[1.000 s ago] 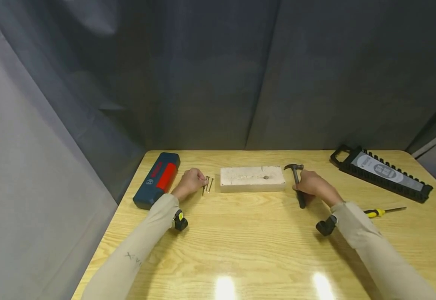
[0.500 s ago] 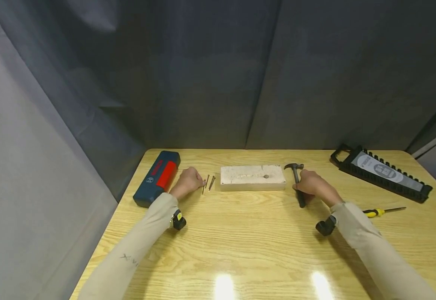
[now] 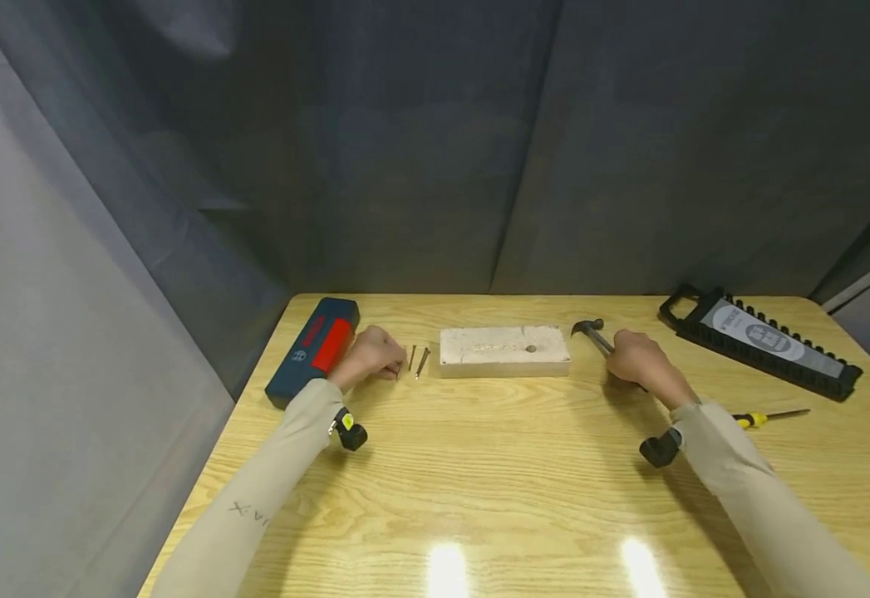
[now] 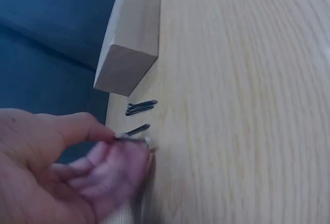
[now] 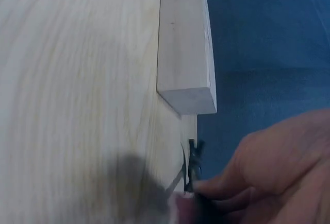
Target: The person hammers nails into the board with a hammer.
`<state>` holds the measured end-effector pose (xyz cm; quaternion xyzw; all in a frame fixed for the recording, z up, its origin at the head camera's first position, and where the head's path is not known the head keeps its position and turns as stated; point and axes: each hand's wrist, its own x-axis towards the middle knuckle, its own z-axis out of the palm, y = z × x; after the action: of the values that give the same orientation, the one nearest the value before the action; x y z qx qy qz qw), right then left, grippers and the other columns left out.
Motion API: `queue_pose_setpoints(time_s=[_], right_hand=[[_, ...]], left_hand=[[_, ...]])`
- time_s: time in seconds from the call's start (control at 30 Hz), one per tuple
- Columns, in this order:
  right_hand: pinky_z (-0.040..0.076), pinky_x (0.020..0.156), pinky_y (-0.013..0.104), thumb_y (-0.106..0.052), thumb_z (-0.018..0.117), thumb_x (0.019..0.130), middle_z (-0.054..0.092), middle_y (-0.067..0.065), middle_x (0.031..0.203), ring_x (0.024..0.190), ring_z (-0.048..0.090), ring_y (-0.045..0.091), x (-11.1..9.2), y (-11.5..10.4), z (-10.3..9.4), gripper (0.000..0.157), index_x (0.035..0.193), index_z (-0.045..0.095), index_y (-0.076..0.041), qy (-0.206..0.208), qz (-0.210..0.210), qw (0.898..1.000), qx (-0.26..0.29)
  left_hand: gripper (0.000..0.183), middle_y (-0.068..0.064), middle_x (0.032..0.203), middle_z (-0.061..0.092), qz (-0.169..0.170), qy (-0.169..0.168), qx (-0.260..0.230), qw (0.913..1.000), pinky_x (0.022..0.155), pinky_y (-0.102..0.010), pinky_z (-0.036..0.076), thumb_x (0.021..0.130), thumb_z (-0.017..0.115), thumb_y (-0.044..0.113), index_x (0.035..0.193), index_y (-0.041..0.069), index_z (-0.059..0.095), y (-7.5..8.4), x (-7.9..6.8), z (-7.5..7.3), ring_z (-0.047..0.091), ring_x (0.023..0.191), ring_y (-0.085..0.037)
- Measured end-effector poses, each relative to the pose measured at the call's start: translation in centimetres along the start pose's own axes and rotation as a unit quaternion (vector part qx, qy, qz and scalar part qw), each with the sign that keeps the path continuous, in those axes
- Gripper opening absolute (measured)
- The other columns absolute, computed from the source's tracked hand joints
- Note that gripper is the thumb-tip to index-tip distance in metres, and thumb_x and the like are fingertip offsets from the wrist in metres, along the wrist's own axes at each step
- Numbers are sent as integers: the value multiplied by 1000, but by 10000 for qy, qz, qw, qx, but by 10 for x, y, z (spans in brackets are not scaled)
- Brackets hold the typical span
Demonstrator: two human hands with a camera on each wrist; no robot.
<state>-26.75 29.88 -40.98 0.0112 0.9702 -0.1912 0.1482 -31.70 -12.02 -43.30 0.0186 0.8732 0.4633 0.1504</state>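
Note:
In the head view, my left hand is at the left of a pale wooden block. Its thumb and fingers pinch a nail, seen in the left wrist view. Several dark loose nails lie on the table between that hand and the block's end. To the right of the block, my right hand grips a claw hammer by its handle. The hammer's head points toward the block, and much of the handle is hidden by the hand. A small dark round spot marks the block's top.
At the left edge lies a dark blue case with a red panel. A black toothed tool rack rests at the back right. Nearer, beside the right sleeve, is a yellow and black screwdriver. Grey curtains rise behind the wooden table.
My left hand has drawn slightly left, away from the loose nails. My right hand has closed more firmly round the hammer handle, and the hammer has turned, its handle end swinging right.

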Motion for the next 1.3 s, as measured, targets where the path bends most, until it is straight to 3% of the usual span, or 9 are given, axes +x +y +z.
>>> queue_pose_setpoints(time_s=[0.07, 0.17, 0.33, 0.47, 0.57, 0.83, 0.97, 1.1, 1.3], right_hand=[[42, 56, 32, -2, 41, 100, 50, 15, 77, 65, 50, 26, 0, 5, 1, 17, 94, 52, 10, 97, 19, 9999, 55], [40, 54, 30, -7, 36, 106, 47, 11, 73, 61, 46, 22, -2, 11, 3, 28, 87, 52, 5, 313, 1, 9989, 336], [35, 48, 28, -21, 46, 110, 38, -2, 58, 51, 36, 13, -8, 21, 6, 43, 69, 46, -9, 872, -142, 9901, 1091], [37, 53, 30, -30, 58, 108, 46, 1, 68, 61, 42, 16, -10, 24, 10, 39, 82, 54, -1, 1450, -379, 9757, 1600], [39, 55, 30, -33, 59, 108, 54, 5, 77, 67, 47, 17, -9, 20, 15, 40, 98, 62, 5, 1773, -621, 9643, 1864], [37, 52, 25, -31, 59, 109, 57, 5, 75, 60, 43, 10, -1, 3, 34, 38, 99, 67, 4, 2278, -1348, 9416, 2083], [36, 51, 25, -25, 60, 109, 55, 6, 73, 60, 43, 10, -1, -7, 40, 32, 98, 67, 4, 2287, -1581, 9360, 2157], [36, 52, 24, -20, 62, 108, 53, 5, 72, 60, 43, 10, -2, -16, 43, 27, 98, 68, 5, 2315, -1728, 9330, 2147], [37, 52, 24, -23, 63, 108, 56, 6, 74, 61, 44, 9, -5, -25, 43, 30, 98, 69, 4, 2301, -1824, 9304, 2193]], left_hand=[[11, -24, 88, 75, 227, 127, -523, 9983, 76, -38, 67, 97, 65, -3, 98, -13, 70, 1, 0, 0, 75, 69, -24], [18, -30, 101, 75, 657, 299, -1224, 9898, 86, -48, 65, 96, 69, -5, 112, -15, 69, 5, 2, 4, 78, 79, -30], [25, -33, 110, 73, 1306, 508, -1761, 9743, 92, -55, 62, 96, 68, -7, 119, -17, 68, 15, 7, 18, 78, 85, -32], [25, -35, 121, 70, 1656, 419, -2018, 9644, 96, -60, 58, 99, 67, -5, 121, -15, 69, 21, 9, 31, 76, 96, -38], [25, -35, 124, 68, 1852, 280, -2287, 9553, 97, -59, 58, 100, 67, -4, 123, -14, 68, 25, 9, 41, 74, 103, -43], [23, -28, 118, 72, 2065, 271, -2555, 9441, 90, -42, 65, 98, 70, -2, 120, -11, 70, 28, 11, 63, 73, 104, -42], [21, -26, 116, 73, 2236, 292, -2488, 9419, 88, -40, 66, 98, 71, -1, 118, -8, 71, 30, 12, 72, 75, 98, -36], [20, -24, 114, 75, 2495, 332, -2120, 9443, 84, -32, 66, 98, 72, 1, 116, -7, 72, 30, 14, 78, 76, 94, -29], [23, -28, 111, 74, 2756, 417, -2053, 9382, 84, -36, 66, 98, 71, 0, 116, -13, 70, 28, 20, 84, 75, 96, -40]])
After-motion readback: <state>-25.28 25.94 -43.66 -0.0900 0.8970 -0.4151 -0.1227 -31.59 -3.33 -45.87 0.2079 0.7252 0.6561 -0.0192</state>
